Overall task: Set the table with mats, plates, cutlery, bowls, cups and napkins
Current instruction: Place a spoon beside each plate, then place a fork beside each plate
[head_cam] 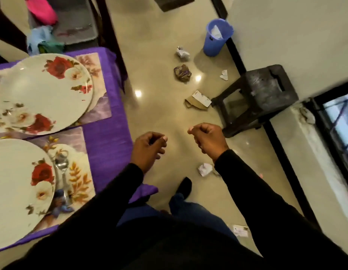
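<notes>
Fingers (159, 140) of the left hand (146, 151) are loosely curled, thumb near the forefinger, and seem to hold nothing; whether something small sits in the curl cannot be told. Those of the right hand (207, 138) are drawn into a closed fist with nothing showing in it. Both hands hang over the floor (159, 75), just off the edge of the desk (110, 133) with its purple cloth.

On the desk, the near plate (17, 190) lies on a flowered mat (77, 172) with a spoon (62, 172) just beside its rim. The far plate (42, 90) sits on a second mat (99, 112), with what looks like another plate edge under it. No bowls, cups or napkins are in view, so most of the setting looks undone.

The likely trouble is underfoot. Crumpled paper (205, 169) lies near the dark-socked foot (183, 187), with more scraps, a paper bag (198, 102) and a dark stool (258, 98) along the way ahead, beside a blue bin (217, 37). A step on loose paper over polished floor could slip, worse when returning with crockery. The near plate also overhangs its mat toward the desk edge, and a passing sleeve (103, 201) could catch it or knock the spoon askew.
</notes>
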Demonstrator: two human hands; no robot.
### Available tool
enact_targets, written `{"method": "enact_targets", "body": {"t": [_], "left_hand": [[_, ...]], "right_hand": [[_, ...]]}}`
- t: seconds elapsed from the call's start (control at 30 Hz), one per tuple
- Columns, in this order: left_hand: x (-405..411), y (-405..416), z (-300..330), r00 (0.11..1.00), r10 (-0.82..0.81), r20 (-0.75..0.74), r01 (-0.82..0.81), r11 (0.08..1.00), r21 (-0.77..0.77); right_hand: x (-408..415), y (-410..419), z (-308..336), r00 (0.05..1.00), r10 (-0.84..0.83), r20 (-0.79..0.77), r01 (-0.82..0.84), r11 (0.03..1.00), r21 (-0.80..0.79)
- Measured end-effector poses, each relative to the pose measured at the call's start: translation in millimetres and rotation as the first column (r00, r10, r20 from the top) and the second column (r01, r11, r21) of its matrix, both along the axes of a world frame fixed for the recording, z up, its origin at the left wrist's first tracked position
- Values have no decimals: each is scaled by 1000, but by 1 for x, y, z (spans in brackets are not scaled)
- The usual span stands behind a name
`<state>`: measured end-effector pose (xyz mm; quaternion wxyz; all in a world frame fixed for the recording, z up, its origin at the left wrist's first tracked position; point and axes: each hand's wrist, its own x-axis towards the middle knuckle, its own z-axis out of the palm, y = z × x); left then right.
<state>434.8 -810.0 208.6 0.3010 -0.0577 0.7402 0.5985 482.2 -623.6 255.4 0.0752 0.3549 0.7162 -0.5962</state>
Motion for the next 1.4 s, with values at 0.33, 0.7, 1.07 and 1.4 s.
{"method": "enact_targets", "body": {"t": [0.33, 0.7, 1.07, 1.4], "left_hand": [[-17, 119, -11, 997, 64, 52, -68, 993, 92], [-127, 131, 17, 956, 294, 7, -294, 954, 54], [-332, 150, 42, 900, 435, -4, -434, 899, 60], [-494, 157, 49, 790, 613, -2, -612, 788, 76]], "right_hand": [[-20, 108, 12, 999, -20, -50, 22, 998, 53], [-186, 110, 12, 965, 228, -131, -238, 969, -66], [-412, 121, 39, 885, 425, -191, -443, 894, -61], [-599, 114, 26, 819, 542, -188, -568, 813, -128]]}}
